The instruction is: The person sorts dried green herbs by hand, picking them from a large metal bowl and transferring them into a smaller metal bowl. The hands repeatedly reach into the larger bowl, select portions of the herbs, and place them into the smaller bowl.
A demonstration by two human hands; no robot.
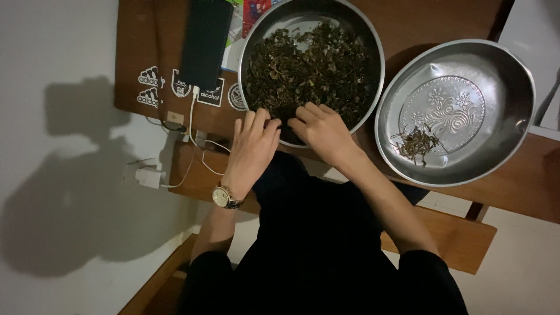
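- Sitting at the far left of the brown wooden desk (443,23), several small black-and-white stickers (150,87) lay flat on its surface, and a corner of a red and green printed package (252,13) showed behind the bowl's rim.
- A dark phone (205,42) lay over the stickers, with a white cable (195,125) running down off the desk edge to a white charger (149,177) on the pale floor.
- The left hand (252,150) (a metal wristwatch (224,197) on its wrist) rested on the near rim of the round steel bowl (373,44), fingers loosely apart and clamped on nothing.
- The right hand (322,131) reached into the same bowl, its grip curled down among the dried dark leaves (309,67); whether it pinched any could not be told.
- To the right stood a shallow embossed metal tray (507,87), just beside the bowl, holding a small heap of brown stems (416,143).
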